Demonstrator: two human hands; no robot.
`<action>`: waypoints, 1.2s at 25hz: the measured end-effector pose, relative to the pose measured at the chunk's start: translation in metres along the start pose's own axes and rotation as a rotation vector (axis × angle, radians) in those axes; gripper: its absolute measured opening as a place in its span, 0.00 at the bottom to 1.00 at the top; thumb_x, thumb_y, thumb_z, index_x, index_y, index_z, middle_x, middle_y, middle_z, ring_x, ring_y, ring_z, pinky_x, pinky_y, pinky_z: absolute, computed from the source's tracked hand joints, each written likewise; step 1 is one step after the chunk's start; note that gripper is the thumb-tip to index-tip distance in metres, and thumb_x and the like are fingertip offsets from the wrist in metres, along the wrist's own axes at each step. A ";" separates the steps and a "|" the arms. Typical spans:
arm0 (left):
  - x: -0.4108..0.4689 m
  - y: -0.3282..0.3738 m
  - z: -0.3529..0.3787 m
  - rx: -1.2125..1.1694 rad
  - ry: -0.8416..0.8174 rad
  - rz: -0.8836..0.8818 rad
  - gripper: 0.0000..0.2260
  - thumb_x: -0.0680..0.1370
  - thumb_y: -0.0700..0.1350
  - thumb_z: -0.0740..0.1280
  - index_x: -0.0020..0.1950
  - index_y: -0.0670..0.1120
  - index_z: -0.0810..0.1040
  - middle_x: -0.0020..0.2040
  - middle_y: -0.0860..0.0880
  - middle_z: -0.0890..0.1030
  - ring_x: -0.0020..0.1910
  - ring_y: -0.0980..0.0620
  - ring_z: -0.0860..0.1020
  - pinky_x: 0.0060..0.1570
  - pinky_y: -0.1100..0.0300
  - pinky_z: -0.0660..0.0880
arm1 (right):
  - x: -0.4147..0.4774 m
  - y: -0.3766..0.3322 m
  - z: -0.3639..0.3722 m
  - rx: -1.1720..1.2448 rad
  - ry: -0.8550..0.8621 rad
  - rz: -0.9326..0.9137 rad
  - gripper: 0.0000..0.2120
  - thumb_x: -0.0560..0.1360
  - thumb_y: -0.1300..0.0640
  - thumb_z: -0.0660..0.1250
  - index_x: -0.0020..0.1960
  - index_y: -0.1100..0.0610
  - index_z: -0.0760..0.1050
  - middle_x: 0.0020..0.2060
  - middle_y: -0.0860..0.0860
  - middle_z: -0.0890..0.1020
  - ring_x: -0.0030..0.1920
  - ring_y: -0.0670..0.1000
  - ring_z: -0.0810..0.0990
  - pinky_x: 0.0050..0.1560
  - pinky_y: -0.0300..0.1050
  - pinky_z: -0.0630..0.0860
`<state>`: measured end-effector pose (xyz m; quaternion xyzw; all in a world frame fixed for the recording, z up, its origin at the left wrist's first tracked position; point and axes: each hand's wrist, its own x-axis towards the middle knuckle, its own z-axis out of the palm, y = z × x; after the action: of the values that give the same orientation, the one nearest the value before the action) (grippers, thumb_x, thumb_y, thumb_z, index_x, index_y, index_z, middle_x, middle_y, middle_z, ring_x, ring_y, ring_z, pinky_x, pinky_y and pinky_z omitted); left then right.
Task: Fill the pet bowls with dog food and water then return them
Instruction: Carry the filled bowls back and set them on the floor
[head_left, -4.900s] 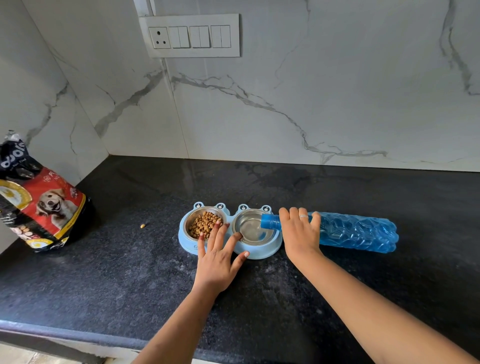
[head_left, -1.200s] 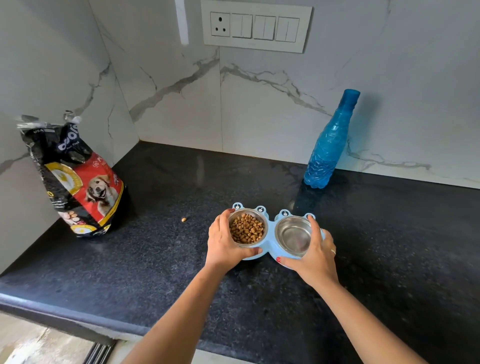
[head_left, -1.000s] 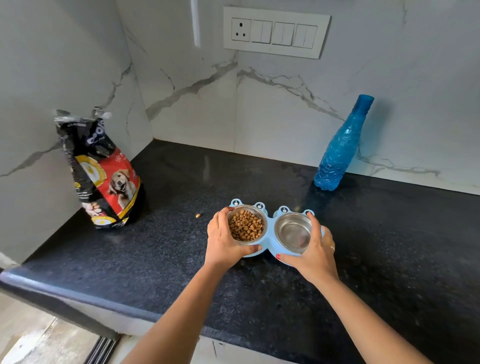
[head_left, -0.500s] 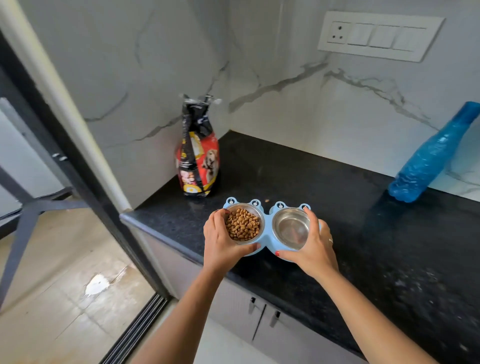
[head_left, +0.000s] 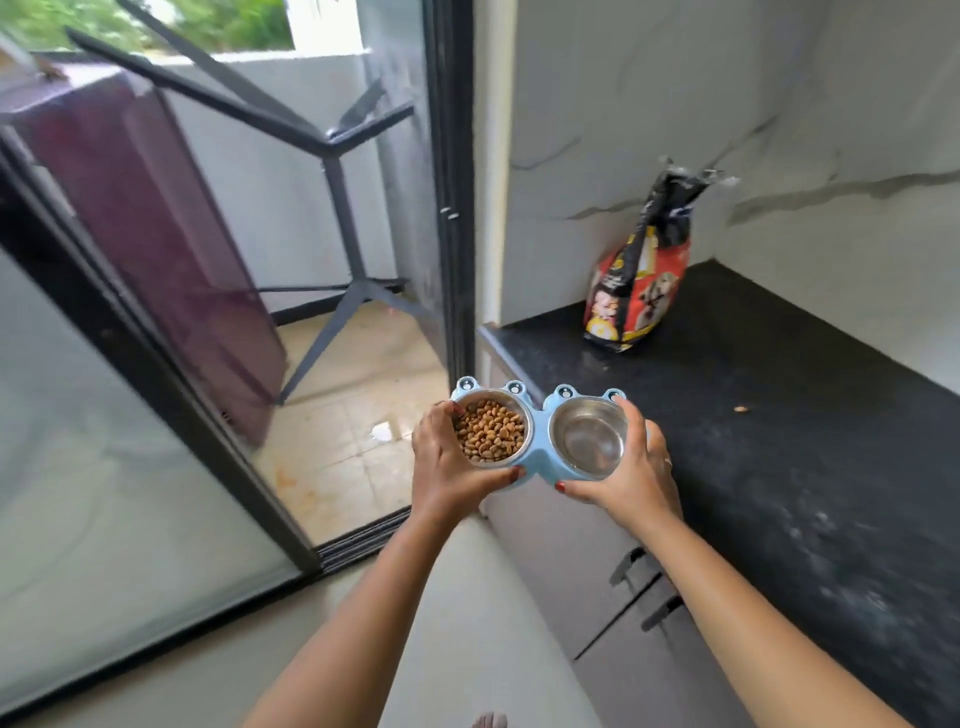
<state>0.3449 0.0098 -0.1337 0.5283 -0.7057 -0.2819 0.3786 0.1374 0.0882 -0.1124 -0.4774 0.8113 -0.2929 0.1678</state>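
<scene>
- Pet-bowl stand (head_left: 540, 441), pale blue with two steel bowls, is being carried in the air by both of us hands-on: we are holding it off the black counter (head_left: 779, 441), past the counter's left end and above the cabinet front and floor, where half a second ago it was hanging just over the counter's front edge.
- We are curling our left hand (head_left: 447, 467) round the stand's left end, fingers wrapped over the far rim and the thumb pressed along the near edge of the kibble bowl (head_left: 491, 430).
- We are gripping the right end with our right hand (head_left: 631, 470) the same way, fingers closed over the outer rim, thumb on the near edge of the water bowl (head_left: 588, 437).
- We are keeping the stand level, its long axis running left to right across our view, the frog-eye bumps pointing away from us.
- We are seeing the view swung left since the earlier frames: the blue bottle and switch plate are out of sight, and a glass sliding door (head_left: 156, 415) with a balcony floor (head_left: 353, 431) is filling the left side.
- We are seeing the dog food bag (head_left: 636, 291) standing upright at the counter's far corner against the marble wall, well apart from the stand, with one stray kibble piece (head_left: 740, 409) lying on the counter.
</scene>
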 end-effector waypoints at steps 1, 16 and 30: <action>-0.010 -0.007 -0.013 0.023 0.036 -0.030 0.44 0.54 0.64 0.75 0.64 0.47 0.68 0.59 0.51 0.70 0.59 0.51 0.67 0.56 0.60 0.65 | -0.005 -0.008 0.009 0.012 -0.038 -0.034 0.59 0.54 0.41 0.80 0.74 0.38 0.46 0.72 0.51 0.59 0.69 0.58 0.66 0.64 0.53 0.70; -0.075 -0.112 -0.134 0.182 0.212 -0.341 0.42 0.58 0.59 0.80 0.64 0.48 0.62 0.66 0.49 0.65 0.67 0.47 0.63 0.65 0.52 0.67 | -0.042 -0.107 0.140 0.024 -0.265 -0.298 0.59 0.54 0.43 0.81 0.75 0.41 0.49 0.71 0.53 0.61 0.70 0.57 0.55 0.69 0.51 0.60; -0.043 -0.208 -0.164 0.291 0.057 -0.427 0.44 0.60 0.62 0.77 0.66 0.49 0.58 0.72 0.46 0.59 0.72 0.44 0.58 0.70 0.49 0.65 | -0.031 -0.137 0.240 -0.032 -0.285 -0.275 0.55 0.53 0.37 0.79 0.72 0.38 0.53 0.70 0.50 0.61 0.69 0.56 0.55 0.68 0.54 0.63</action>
<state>0.5987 -0.0075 -0.2184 0.7221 -0.6003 -0.2359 0.2499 0.3773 -0.0117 -0.2114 -0.6228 0.7112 -0.2293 0.2319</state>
